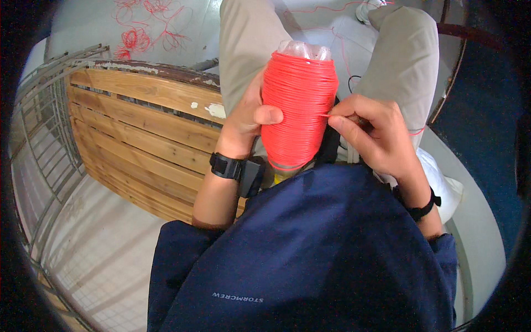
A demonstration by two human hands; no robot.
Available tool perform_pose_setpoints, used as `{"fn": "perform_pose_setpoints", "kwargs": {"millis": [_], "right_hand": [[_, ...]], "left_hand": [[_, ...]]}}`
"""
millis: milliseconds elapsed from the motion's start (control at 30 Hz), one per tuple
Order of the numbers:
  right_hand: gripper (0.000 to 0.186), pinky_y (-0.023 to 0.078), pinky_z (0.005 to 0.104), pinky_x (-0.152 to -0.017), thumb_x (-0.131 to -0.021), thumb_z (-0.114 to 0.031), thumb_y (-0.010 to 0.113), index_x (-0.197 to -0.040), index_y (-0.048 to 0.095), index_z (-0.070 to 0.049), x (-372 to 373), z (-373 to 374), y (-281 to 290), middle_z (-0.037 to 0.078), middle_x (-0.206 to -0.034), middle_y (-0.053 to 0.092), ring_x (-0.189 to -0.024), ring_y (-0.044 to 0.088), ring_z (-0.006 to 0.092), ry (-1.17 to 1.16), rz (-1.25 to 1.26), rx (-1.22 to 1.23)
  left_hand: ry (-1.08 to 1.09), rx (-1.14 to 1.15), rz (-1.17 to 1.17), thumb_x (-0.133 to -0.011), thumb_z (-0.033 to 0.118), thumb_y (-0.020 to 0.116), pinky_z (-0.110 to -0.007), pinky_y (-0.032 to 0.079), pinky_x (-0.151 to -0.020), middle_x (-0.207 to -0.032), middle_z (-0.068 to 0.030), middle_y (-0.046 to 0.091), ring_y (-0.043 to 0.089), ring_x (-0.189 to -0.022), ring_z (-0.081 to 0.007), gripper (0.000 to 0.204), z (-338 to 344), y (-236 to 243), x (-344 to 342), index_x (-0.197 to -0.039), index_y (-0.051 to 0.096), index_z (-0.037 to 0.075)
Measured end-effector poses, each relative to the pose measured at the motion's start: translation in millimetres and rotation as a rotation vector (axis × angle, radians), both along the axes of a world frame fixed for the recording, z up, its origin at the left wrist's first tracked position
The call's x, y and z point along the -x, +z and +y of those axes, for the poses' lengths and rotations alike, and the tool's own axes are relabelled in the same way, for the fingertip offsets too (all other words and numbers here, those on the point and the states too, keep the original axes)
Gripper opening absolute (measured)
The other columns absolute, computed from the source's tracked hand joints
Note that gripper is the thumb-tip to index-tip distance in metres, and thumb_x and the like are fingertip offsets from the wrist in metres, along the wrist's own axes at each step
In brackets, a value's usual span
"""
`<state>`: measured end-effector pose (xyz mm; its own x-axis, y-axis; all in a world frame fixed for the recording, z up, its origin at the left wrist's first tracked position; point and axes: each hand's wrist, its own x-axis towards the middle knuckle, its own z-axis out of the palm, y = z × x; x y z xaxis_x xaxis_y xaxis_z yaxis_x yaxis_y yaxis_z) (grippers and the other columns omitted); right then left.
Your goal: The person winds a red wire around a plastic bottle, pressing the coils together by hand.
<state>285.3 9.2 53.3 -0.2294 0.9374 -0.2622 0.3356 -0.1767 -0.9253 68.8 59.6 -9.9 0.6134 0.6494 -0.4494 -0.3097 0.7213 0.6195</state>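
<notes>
A clear plastic bottle (304, 51) stands upside down between my knees, its bare base at the top and a bit of yellow at the lower end. Red cord (298, 105) wraps nearly its whole body in close, even turns. My left hand (249, 116) grips the wrapped bottle from the left, thumb pressed on the turns. At the bottle's right side, my right hand (376, 133) pinches the red cord between thumb and forefinger. A length of cord also shows past the right wrist, near my right leg.
Loose tangles of red cord (135, 40) lie on the pale floor at the far left, with strands running across the far side. A slatted wooden bench (149, 119) is on my left beside a metal rack (52, 138). A white bag (442, 182) sits at the right.
</notes>
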Motion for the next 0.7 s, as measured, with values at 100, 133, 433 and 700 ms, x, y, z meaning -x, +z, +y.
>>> {"fn": "perform_pose_setpoints", "kwargs": {"millis": [100,133,433,700], "right_hand": [[0.011,0.038,0.0268,-0.052,-0.089,-0.009,0.066,-0.085,0.065,0.001,-0.2,3.0,-4.3,0.008,-0.07,0.06,-0.057,0.05,0.0121,0.013,0.063,0.028],[0.013,0.037,0.027,-0.052,-0.089,-0.01,0.066,-0.083,0.064,0.001,0.2,4.0,-5.3,0.007,-0.069,0.059,-0.057,0.049,0.012,0.023,0.095,0.037],[0.017,0.036,0.0281,-0.052,-0.089,-0.013,0.067,-0.081,0.063,0.001,1.0,13.9,-16.7,0.008,-0.067,0.056,-0.057,0.049,0.0142,0.077,0.083,-0.068],[0.017,0.041,0.0327,-0.054,-0.088,-0.014,0.066,-0.081,0.064,0.001,1.9,21.2,-21.3,0.011,-0.069,0.059,-0.059,0.054,0.0233,0.162,0.077,-0.232]], "left_hand": [[0.026,0.016,-0.007,-0.059,0.038,0.084,-0.034,0.047,-0.1,-0.125,-0.012,0.059,0.06,-0.113,-0.0206,0.098,-3.5,-6.8,1.9,-0.138,0.041,-0.001],[0.035,0.019,-0.023,-0.059,0.038,0.083,-0.034,0.047,-0.1,-0.126,-0.0123,0.059,0.06,-0.113,-0.0207,0.098,-5.0,-10.0,3.1,-0.138,0.041,-0.001],[0.099,-0.013,-0.042,-0.066,0.065,0.077,-0.036,0.045,-0.103,-0.131,-0.0137,0.056,0.058,-0.118,-0.0227,0.106,-12.7,-11.7,4.1,-0.14,0.039,-0.001],[0.159,0.062,-0.1,-0.068,0.091,0.04,-0.04,0.047,-0.102,-0.134,-0.0161,0.055,0.057,-0.12,-0.0253,0.118,-16.9,-33.6,9.7,-0.142,0.04,-0.001]]}}
